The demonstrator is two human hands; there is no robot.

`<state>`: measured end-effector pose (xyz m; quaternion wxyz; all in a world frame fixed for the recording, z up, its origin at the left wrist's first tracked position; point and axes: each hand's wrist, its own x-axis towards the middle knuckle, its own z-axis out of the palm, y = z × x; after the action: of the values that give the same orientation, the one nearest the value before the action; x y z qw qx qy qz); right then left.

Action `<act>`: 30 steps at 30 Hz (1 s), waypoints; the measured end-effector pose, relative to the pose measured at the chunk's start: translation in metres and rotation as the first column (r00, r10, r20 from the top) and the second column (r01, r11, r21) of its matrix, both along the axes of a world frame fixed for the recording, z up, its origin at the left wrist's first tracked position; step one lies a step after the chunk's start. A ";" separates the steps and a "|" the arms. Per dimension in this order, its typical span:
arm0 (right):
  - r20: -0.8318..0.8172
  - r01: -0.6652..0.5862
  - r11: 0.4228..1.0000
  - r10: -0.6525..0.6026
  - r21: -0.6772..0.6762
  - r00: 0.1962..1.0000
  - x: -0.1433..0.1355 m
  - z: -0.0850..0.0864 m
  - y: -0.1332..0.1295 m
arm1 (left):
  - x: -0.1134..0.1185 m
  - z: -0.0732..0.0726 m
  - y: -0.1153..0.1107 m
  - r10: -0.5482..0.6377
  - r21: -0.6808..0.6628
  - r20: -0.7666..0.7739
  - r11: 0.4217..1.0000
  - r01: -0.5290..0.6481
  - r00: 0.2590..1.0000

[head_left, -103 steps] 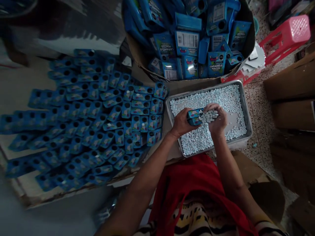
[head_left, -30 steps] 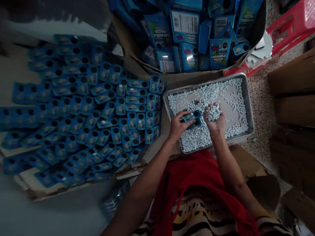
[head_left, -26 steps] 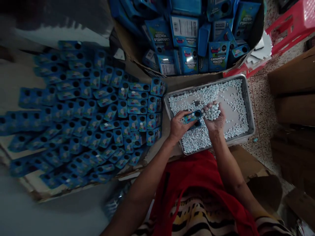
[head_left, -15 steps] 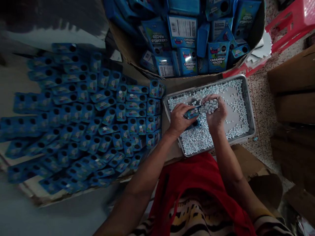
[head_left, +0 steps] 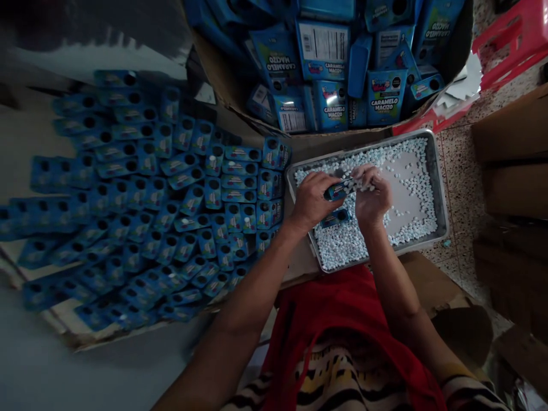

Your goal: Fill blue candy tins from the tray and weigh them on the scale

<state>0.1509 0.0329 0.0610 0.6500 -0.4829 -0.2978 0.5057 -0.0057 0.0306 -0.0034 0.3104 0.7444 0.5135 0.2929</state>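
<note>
My left hand (head_left: 314, 197) is closed around a small blue candy box (head_left: 336, 192), held above the metal tray (head_left: 443, 211). Cupped against the end of that box, my right hand (head_left: 373, 197) has its fingers curled over some small pale candies (head_left: 351, 185). How many candies it holds is partly hidden by the fingers. Below my left hand, another blue box (head_left: 338, 217) lies on the loose candies (head_left: 342, 248) in the tray.
Many blue boxes (head_left: 171, 217) stand in rows on the table at left. A large carton (head_left: 299, 135) packed with blue boxes sits beyond the tray. Red plastic stools (head_left: 509, 45) and brown cartons (head_left: 509, 131) are at right.
The heap of candies in my right palm has shrunk from view as the fingers curled and the hand tipped toward the box. The lying box shows more now. The view has shifted slightly.
</note>
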 end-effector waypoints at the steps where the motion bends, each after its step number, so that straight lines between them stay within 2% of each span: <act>1: 0.016 0.009 1.000 -0.009 -0.001 1.000 -0.001 -0.002 -0.001 | 0.000 0.002 0.000 -0.019 -0.005 -0.028 1.000 0.019 0.999; 4: 0.041 0.039 0.999 -0.039 -0.006 0.998 -0.007 -0.008 -0.004 | -0.001 0.007 -0.002 -0.060 -0.008 -0.118 0.998 0.060 0.991; 7: 0.048 0.028 0.999 -0.027 -0.036 0.998 -0.014 -0.012 -0.007 | 0.000 0.004 -0.003 -0.076 -0.003 -0.154 0.997 0.076 0.985; 11: 0.112 0.011 0.992 0.003 -0.124 0.994 -0.003 -0.020 -0.021 | -0.004 -0.010 0.001 -0.035 -0.044 -0.020 0.998 0.034 0.999; 13: 0.257 0.025 0.984 0.022 -0.175 0.966 0.018 -0.031 -0.029 | -0.009 -0.018 0.004 0.023 -0.096 0.070 0.995 -0.016 0.997; 14: 0.386 0.044 0.979 0.038 -0.201 0.922 0.032 -0.039 -0.031 | -0.012 -0.021 0.004 0.047 -0.122 0.110 0.992 -0.033 0.993; 15: 0.536 0.065 0.972 0.068 -0.224 0.841 0.047 -0.049 -0.032 | -0.015 -0.024 0.003 0.057 -0.144 0.148 0.989 -0.035 0.987; 16: 0.684 0.077 0.968 0.112 -0.240 0.720 0.060 -0.059 -0.029 | -0.019 -0.025 0.001 0.054 -0.163 0.183 0.986 -0.024 0.982; 18: 0.877 0.042 0.960 0.234 -0.276 0.419 0.082 -0.079 -0.018 | -0.024 -0.026 -0.003 0.043 -0.191 0.232 0.982 0.002 0.972; 20: 0.924 -0.038 0.935 0.353 -0.352 0.143 0.090 -0.099 -0.003 | -0.028 -0.027 -0.008 0.059 -0.216 0.246 0.976 -0.005 0.968; 21: 0.918 -0.066 0.918 0.395 -0.392 0.038 0.090 -0.107 0.004 | -0.030 -0.027 -0.010 0.075 -0.230 0.241 0.973 -0.018 0.968; 23: 0.894 -0.082 0.891 0.441 -0.447 -0.085 0.084 -0.121 0.013 | -0.034 -0.030 -0.013 0.111 -0.250 0.232 0.967 -0.051 0.966; 25: 0.879 -0.102 0.874 0.466 -0.475 -0.096 0.077 -0.130 0.012 | -0.038 -0.034 -0.013 0.139 -0.252 0.242 0.965 -0.075 0.960; 27: 0.862 -0.145 0.852 0.507 -0.504 -0.018 0.074 -0.135 0.005 | -0.042 -0.037 -0.014 0.172 -0.250 0.274 0.963 -0.103 0.946; 28: 0.845 -0.158 0.841 0.531 -0.517 0.059 0.074 -0.135 0.000 | -0.043 -0.037 -0.015 0.184 -0.263 0.290 0.959 -0.107 0.939; 29: 0.818 -0.155 0.836 0.548 -0.527 0.173 0.076 -0.133 -0.004 | -0.045 -0.037 -0.016 0.198 -0.287 0.305 0.952 -0.109 0.932; 30: 0.766 -0.132 0.835 0.545 -0.535 0.342 0.079 -0.130 -0.009 | -0.045 -0.036 -0.018 0.216 -0.318 0.318 0.942 -0.110 0.923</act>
<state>0.2301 0.0239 -0.0691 0.1578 -0.7162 -0.5881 0.3411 -0.0512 0.0129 -0.0395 0.4780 0.5803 0.5489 0.3655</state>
